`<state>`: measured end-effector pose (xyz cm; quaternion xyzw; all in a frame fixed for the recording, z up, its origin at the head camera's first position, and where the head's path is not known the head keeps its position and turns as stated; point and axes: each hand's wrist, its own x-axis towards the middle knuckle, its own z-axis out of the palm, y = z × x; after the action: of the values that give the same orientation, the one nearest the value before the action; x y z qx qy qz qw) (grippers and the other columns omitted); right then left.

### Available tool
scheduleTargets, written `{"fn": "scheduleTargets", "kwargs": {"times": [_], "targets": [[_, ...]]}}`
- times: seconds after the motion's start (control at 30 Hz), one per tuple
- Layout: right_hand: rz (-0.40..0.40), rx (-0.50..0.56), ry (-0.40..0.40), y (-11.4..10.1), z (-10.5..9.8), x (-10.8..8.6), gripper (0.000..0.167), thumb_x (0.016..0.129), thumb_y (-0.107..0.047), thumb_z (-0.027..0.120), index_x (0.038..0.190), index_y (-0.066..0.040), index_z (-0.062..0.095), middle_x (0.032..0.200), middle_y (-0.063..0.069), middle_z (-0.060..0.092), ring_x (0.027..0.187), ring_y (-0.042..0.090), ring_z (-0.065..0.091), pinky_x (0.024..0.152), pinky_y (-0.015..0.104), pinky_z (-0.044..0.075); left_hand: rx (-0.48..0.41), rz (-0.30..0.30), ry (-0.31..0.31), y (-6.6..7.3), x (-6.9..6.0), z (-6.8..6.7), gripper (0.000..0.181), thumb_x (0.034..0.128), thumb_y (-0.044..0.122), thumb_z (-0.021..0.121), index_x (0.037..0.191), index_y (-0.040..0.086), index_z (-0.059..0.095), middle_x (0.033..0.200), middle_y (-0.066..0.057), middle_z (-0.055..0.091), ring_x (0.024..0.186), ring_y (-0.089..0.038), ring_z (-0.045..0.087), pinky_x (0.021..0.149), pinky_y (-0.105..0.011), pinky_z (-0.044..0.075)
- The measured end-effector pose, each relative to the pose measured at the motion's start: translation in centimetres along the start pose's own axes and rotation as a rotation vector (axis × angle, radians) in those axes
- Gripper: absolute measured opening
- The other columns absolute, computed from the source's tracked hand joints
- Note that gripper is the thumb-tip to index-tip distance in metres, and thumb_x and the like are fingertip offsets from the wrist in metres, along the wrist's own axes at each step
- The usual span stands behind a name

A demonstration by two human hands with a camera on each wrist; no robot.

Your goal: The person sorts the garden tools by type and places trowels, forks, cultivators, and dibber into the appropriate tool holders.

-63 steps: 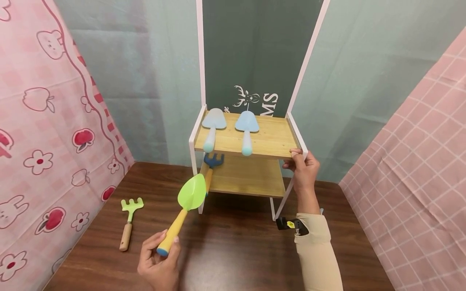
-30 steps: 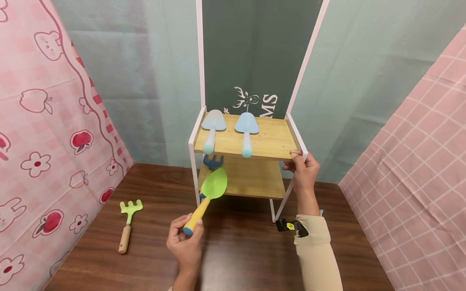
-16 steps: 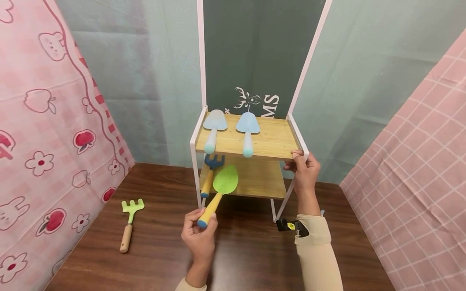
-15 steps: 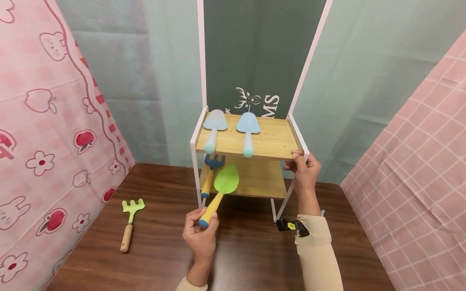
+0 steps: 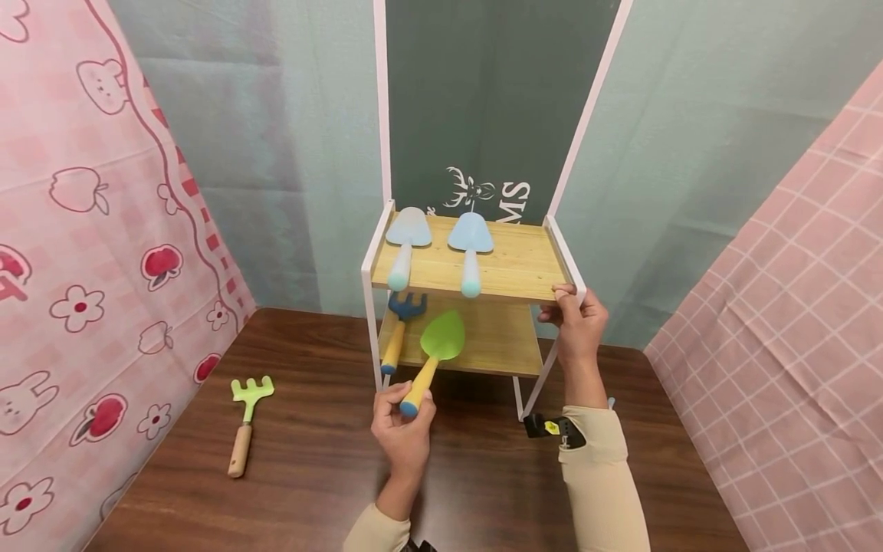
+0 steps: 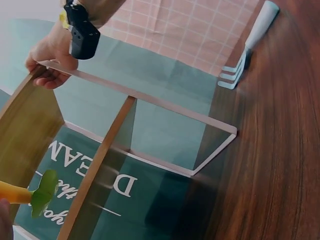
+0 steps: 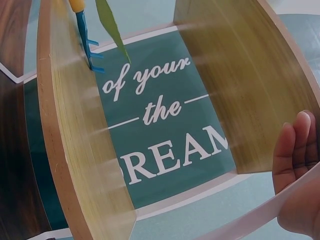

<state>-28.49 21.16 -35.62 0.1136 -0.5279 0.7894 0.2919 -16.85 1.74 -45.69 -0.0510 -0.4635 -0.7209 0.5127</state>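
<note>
Head view: left hand [image 5: 402, 429] fingers pinch the yellow-handled trowel [image 5: 431, 362], leaf-shaped green blade [image 5: 443, 335] inside the shelf [image 5: 520, 261]; right hand [image 5: 582, 326] fingers grip its corner.

plain beige sleeves [image 5: 600, 475]; black right-wrist strap [image 5: 572, 434]; boxy black camera [image 5: 534, 425] beside a yellow patch [image 5: 551, 427]

Looking forward and down from the head, farthest back, over the rack [image 5: 520, 264]. Facing it from nearer at the left wrist, tilting sideways. Peering between its 2 shelves [image 7: 235, 75], closest, at the right wrist. Sharing the green trowel [image 5: 443, 336] across all 3.
</note>
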Motion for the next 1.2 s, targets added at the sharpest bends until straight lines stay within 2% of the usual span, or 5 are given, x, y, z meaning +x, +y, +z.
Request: {"fn": "scheduleTargets", "kwargs": {"times": [0.17, 0.37, 0.7, 0.97, 1.2], "targets": [[0.002, 0.006, 0.009, 0.0, -0.1, -0.1, 0.016, 0.086, 0.008, 0.051, 0.079, 0.0, 0.064, 0.06, 0.01, 0.058, 0.045, 0.014, 0.057, 0.043, 0.025, 0.049, 0.064, 0.027, -0.034, 0.7, 0.5, 1.5, 0.027, 0.0586, -0.029, 0.064, 0.081, -0.019, 0.054, 0.087, -0.021, 0.052, 0.083, -0.024, 0.053, 0.071, -0.02, 0.05], [-0.001, 0.014, 0.009, 0.1, -0.1, -0.3, 0.016, 0.086, 0.009, 0.05, 0.079, 0.001, 0.063, 0.059, 0.011, 0.058, 0.045, 0.015, 0.056, 0.042, 0.025, 0.049, 0.079, 0.02, -0.069, 0.3, 1.0, 2.6, 0.026, 0.0597, -0.028, 0.064, 0.081, -0.018, 0.054, 0.086, -0.029, 0.048, 0.083, -0.023, 0.053, 0.073, -0.022, 0.051], [0.002, 0.021, 0.01, -0.1, 0.1, -0.5, 0.017, 0.085, 0.009, 0.05, 0.079, 0.0, 0.063, 0.059, 0.01, 0.058, 0.045, 0.015, 0.056, 0.042, 0.025, 0.049, 0.15, -0.143, -0.056, -0.7, 1.6, 4.4, 0.024, 0.0644, -0.021, 0.068, 0.082, -0.011, 0.057, 0.087, -0.018, 0.052, 0.082, -0.02, 0.055, 0.067, -0.023, 0.051], [-0.003, 0.022, 0.004, -0.2, 0.1, -0.7, 0.017, 0.085, 0.009, 0.05, 0.079, 0.0, 0.063, 0.059, 0.01, 0.058, 0.045, 0.015, 0.056, 0.042, 0.025, 0.049, 0.234, -0.154, -0.034, -1.4, 2.3, 5.2, 0.02, 0.0672, -0.015, 0.071, 0.081, -0.01, 0.058, 0.086, -0.016, 0.053, 0.076, -0.023, 0.057, 0.057, -0.024, 0.05], [-0.009, 0.018, 0.0, -0.4, 0.2, -0.9, 0.017, 0.086, 0.008, 0.05, 0.079, 0.0, 0.063, 0.06, 0.011, 0.057, 0.045, 0.015, 0.056, 0.043, 0.025, 0.049, 0.276, -0.167, -0.033, -2.0, 2.4, 5.7, 0.019, 0.0673, -0.014, 0.07, 0.082, -0.009, 0.058, 0.085, -0.018, 0.054, 0.081, -0.026, 0.055, 0.061, -0.027, 0.052]]}}
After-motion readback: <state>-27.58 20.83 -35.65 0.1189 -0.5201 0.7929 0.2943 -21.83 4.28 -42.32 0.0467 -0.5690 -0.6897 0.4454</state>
